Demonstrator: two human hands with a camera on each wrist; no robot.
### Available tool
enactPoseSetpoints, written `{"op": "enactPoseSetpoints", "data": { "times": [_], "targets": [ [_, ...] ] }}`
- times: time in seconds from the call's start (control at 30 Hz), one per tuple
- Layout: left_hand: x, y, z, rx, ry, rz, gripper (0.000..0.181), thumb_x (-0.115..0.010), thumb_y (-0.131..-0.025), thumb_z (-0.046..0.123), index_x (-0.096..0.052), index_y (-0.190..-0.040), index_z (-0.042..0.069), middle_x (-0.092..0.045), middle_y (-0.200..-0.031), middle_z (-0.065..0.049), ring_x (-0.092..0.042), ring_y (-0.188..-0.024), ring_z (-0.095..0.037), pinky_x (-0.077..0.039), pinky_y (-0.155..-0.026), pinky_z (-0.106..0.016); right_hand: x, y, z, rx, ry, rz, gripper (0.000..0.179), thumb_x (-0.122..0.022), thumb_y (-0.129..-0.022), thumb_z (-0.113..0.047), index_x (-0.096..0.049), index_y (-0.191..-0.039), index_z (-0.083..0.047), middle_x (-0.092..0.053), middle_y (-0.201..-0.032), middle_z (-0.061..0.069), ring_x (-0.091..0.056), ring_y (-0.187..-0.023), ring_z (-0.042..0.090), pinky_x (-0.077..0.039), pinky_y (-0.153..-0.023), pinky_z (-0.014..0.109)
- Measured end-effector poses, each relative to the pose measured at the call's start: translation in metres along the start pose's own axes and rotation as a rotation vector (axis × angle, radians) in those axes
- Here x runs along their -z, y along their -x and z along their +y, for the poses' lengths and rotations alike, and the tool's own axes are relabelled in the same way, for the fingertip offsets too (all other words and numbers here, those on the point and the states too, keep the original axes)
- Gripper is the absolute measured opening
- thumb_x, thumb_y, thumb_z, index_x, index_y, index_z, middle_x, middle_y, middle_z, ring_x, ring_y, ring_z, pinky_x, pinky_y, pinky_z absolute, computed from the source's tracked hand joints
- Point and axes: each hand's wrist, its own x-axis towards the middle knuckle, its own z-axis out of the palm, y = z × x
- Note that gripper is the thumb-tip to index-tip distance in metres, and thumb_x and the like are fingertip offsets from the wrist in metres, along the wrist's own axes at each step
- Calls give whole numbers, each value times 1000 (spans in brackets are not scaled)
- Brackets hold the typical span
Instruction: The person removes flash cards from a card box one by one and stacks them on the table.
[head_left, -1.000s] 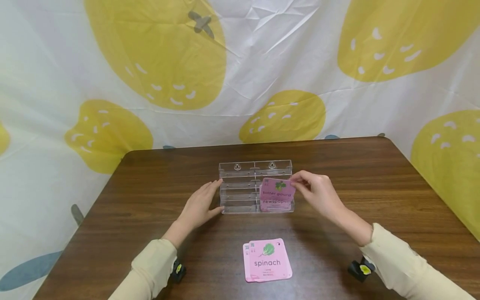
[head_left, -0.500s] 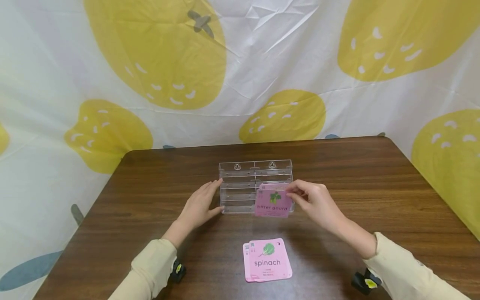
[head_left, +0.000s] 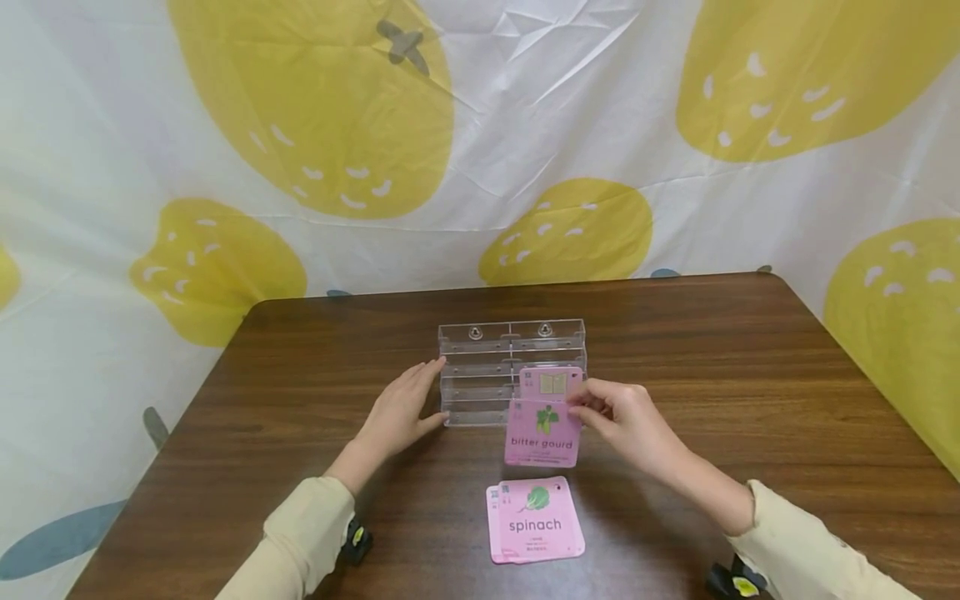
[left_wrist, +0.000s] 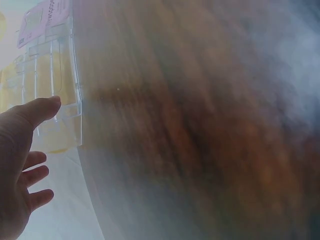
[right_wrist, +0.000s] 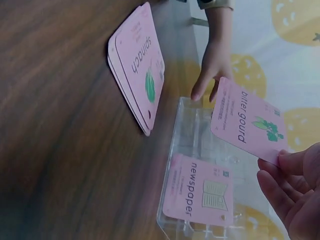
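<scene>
My right hand (head_left: 626,421) pinches the right edge of a pink bitter gourd card (head_left: 542,437) between thumb and fingertips. The card is held up in front of a clear acrylic rack (head_left: 477,393), overlapping its lower right part in the head view. A pink newspaper card (right_wrist: 200,192) leans in the rack's front right slot. My left hand (head_left: 399,408) touches the rack's left end with fairly straight fingers, thumb by the front corner and index finger farther back. In the left wrist view the thumb (left_wrist: 42,111) overlaps the rack (left_wrist: 62,75).
Pink cards lie in a slightly offset stack, a spinach card (head_left: 534,525) on top, in front of the rack. The brown wooden table (head_left: 300,358) ends at a white cloth (head_left: 360,250) printed with yellow fruit.
My right hand has brought the bitter gourd card down and toward me, away from the rack, uncovering the newspaper card's top. The left hand stays at the rack's end.
</scene>
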Motion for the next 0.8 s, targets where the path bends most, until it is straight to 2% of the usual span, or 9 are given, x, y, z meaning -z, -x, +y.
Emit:
{"op": "enactPoseSetpoints", "data": {
  "times": [0.2, 0.3, 0.8],
  "targets": [
    [0, 0, 1, -13, -7, 15, 78, -73, -76, 27, -33, -138, 2, -46, -132, -19, -42, -122, -34, -34, -102, -45, -7, 4, 0, -166, -229, -148, 8, -62, -81, 3, -65, -89, 3, -66, -79, 11, -63, -65, 10, -55, -58, 30],
    [-1, 0, 1, -17, -10, 19, 79, -73, -75, 27, -32, -138, 2, -47, -132, -20, -42, -122, -35, -34, -102, -45, -11, 7, 1, -214, -307, -198, 8, -61, -82, 3, -64, -90, 5, -65, -81, 14, -63, -65, 13, -56, -60, 35],
    [0, 0, 1, -4, -17, 0, 78, -72, -77, 27, -31, -139, 4, -46, -133, -18, -41, -123, -33, -34, -102, -45, -29, 19, 8, -292, -340, -308, 8, -62, -81, 1, -64, -87, 6, -60, -76, 10, -60, -60, 11, -55, -53, 29]
  ]
}}
